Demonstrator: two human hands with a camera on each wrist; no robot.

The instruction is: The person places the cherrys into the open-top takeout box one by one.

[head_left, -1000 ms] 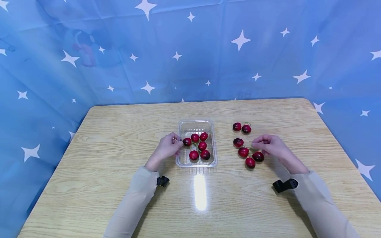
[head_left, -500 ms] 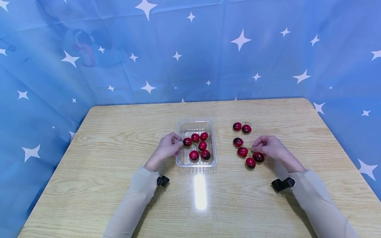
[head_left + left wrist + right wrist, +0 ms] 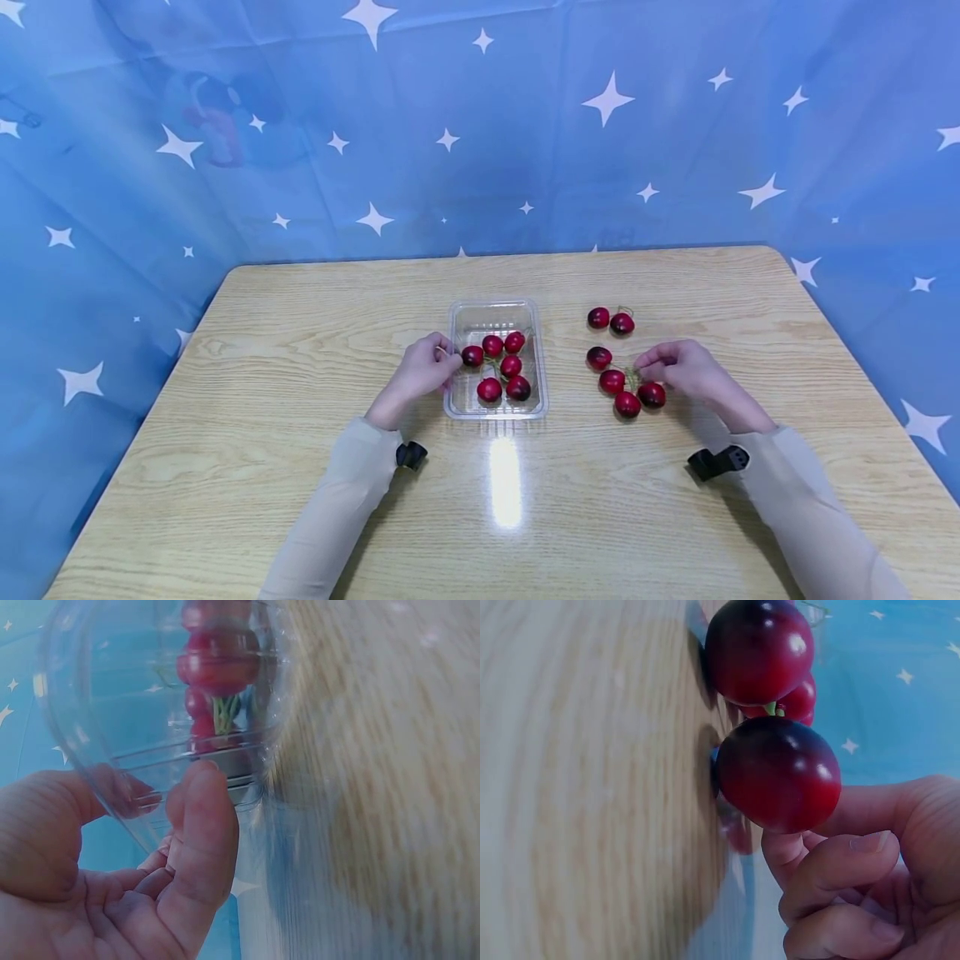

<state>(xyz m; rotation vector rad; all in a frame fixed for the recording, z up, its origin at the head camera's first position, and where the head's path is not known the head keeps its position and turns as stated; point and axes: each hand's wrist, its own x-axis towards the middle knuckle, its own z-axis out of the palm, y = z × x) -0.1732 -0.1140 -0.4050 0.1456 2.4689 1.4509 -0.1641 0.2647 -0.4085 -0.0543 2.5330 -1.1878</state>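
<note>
Since the earlier frame the right hand (image 3: 686, 369) has closed in on the cherries (image 3: 628, 392) on the bench (image 3: 300, 467); its curled fingers (image 3: 840, 877) now touch the stems, though a firm pinch I cannot tell. A loose hold could let them roll. The left hand (image 3: 423, 372) pinches the tray (image 3: 496, 312) wall, which may tip.

Staged booth: star-print backdrop (image 3: 480, 125)
</note>
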